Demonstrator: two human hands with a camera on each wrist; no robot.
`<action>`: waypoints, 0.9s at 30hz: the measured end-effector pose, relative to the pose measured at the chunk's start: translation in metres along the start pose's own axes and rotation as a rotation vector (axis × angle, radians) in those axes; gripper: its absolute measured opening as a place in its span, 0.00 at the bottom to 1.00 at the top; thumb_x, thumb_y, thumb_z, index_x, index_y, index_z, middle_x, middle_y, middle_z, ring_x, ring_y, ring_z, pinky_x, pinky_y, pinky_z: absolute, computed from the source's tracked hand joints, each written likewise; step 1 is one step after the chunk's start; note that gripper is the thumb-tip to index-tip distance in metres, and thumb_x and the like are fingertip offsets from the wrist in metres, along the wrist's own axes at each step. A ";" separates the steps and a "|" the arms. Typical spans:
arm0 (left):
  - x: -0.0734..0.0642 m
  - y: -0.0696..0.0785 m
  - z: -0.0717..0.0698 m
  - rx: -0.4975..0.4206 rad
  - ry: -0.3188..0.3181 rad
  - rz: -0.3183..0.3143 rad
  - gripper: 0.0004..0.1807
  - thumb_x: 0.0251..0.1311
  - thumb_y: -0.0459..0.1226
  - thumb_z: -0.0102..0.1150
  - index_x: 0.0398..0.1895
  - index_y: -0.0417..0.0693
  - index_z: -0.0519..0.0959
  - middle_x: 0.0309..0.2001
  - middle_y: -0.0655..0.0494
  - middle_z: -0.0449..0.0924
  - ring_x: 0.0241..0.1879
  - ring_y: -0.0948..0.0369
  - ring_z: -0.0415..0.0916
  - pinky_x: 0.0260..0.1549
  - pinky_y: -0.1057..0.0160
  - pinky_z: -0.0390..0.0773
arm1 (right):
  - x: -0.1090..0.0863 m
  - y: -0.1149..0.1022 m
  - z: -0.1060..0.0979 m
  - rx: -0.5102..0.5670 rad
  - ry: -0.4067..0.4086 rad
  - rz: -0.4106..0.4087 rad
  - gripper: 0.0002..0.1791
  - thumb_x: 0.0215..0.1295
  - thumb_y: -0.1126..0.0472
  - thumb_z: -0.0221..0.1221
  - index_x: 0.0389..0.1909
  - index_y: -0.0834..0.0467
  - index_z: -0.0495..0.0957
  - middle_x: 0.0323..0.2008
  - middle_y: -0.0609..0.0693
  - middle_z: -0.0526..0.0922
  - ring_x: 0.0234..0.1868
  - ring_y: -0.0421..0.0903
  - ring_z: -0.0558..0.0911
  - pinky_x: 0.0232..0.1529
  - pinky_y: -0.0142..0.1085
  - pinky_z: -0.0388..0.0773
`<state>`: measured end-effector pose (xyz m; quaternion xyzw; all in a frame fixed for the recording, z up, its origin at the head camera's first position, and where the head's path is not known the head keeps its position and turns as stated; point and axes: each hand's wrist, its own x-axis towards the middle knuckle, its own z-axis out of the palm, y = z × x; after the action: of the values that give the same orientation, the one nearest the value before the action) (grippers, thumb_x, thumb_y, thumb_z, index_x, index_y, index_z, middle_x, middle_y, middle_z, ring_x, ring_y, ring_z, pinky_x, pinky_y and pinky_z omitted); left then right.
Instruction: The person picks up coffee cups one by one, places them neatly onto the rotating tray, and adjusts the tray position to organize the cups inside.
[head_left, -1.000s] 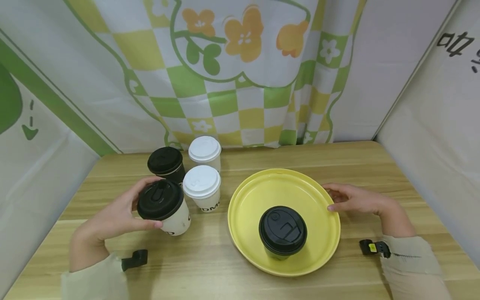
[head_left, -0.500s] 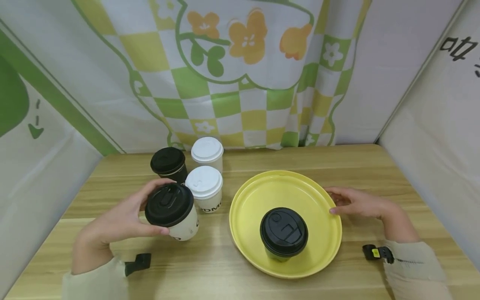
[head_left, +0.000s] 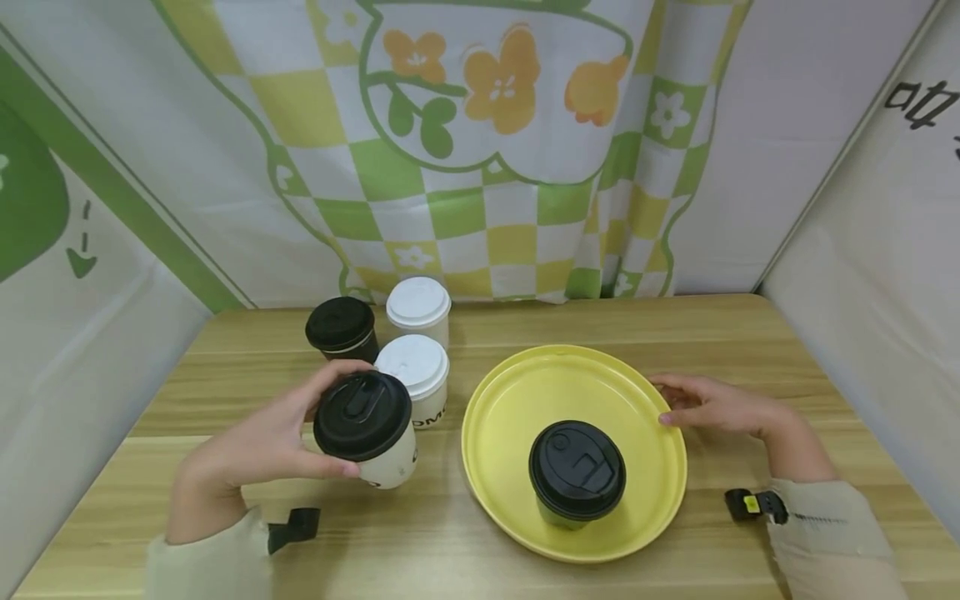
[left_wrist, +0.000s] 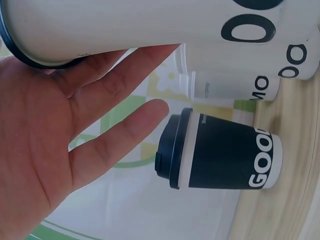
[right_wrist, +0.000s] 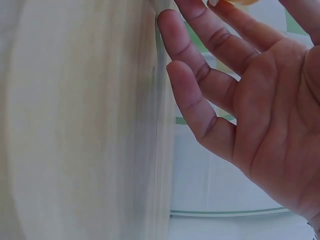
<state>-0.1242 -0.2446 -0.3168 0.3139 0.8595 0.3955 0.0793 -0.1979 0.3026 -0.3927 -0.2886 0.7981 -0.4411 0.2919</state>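
Observation:
My left hand (head_left: 262, 450) grips a white paper cup (head_left: 392, 465) with a black lid, thumb on the near side and fingers behind. In the left wrist view this cup (left_wrist: 150, 25) fills the top, the lower fingers spread apart from it. Whether its base touches the table is hidden. At the right, my right hand (head_left: 720, 407) holds the rim of a round yellow tray (head_left: 517, 400), thumb on the edge. A black-lidded cup (head_left: 576, 471) stands on the tray. Behind the held cup are two white-lidded cups (head_left: 412, 362) (head_left: 418, 302) and a black cup (head_left: 341, 323).
The wooden table (head_left: 720, 333) ends at a checked floral curtain (head_left: 457, 208). White fabric walls (head_left: 885, 250) enclose both sides. In the left wrist view the black cup (left_wrist: 225, 155) stands upright near the fingers.
My left hand has carried the white paper cup rightward, closer to the tray, and it now overlaps the nearer white-lidded cup. The right hand stays at the tray rim. The head view shifts slightly.

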 end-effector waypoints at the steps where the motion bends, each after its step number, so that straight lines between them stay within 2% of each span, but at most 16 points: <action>1: 0.001 0.000 0.001 -0.004 -0.002 0.007 0.50 0.47 0.39 0.79 0.72 0.57 0.58 0.60 0.58 0.74 0.56 0.68 0.73 0.52 0.66 0.77 | 0.001 0.000 0.000 -0.001 -0.001 0.001 0.34 0.74 0.63 0.54 0.72 0.75 0.52 0.58 0.70 0.77 0.51 0.34 0.80 0.51 0.26 0.75; 8: 0.006 0.004 0.003 0.004 -0.011 0.026 0.53 0.44 0.40 0.80 0.72 0.59 0.57 0.60 0.59 0.74 0.56 0.68 0.73 0.51 0.64 0.77 | 0.007 0.002 -0.004 0.006 -0.004 0.021 0.35 0.73 0.63 0.54 0.73 0.74 0.52 0.57 0.70 0.77 0.51 0.36 0.81 0.52 0.27 0.76; 15: 0.012 0.005 0.006 -0.024 -0.015 0.042 0.52 0.44 0.40 0.80 0.72 0.59 0.57 0.61 0.60 0.73 0.57 0.68 0.73 0.52 0.64 0.77 | 0.010 0.005 -0.008 -0.001 -0.009 0.055 0.34 0.74 0.62 0.54 0.73 0.73 0.53 0.56 0.67 0.78 0.50 0.37 0.81 0.51 0.28 0.76; 21: 0.017 0.005 0.009 -0.035 -0.028 0.046 0.52 0.44 0.39 0.80 0.72 0.59 0.57 0.60 0.59 0.74 0.57 0.66 0.73 0.53 0.64 0.77 | 0.006 0.002 -0.009 -0.090 0.085 0.062 0.30 0.75 0.60 0.53 0.72 0.68 0.59 0.49 0.60 0.80 0.46 0.36 0.79 0.48 0.31 0.78; 27: 0.022 0.007 0.011 -0.073 -0.024 0.058 0.52 0.44 0.40 0.80 0.71 0.59 0.58 0.61 0.61 0.73 0.58 0.65 0.72 0.55 0.63 0.77 | -0.012 -0.003 -0.008 -0.179 0.151 0.019 0.30 0.73 0.61 0.56 0.71 0.68 0.61 0.47 0.56 0.81 0.46 0.34 0.79 0.46 0.31 0.78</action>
<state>-0.1341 -0.2210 -0.3166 0.3402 0.8339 0.4252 0.0897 -0.1949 0.3141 -0.3843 -0.2719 0.8566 -0.3857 0.2084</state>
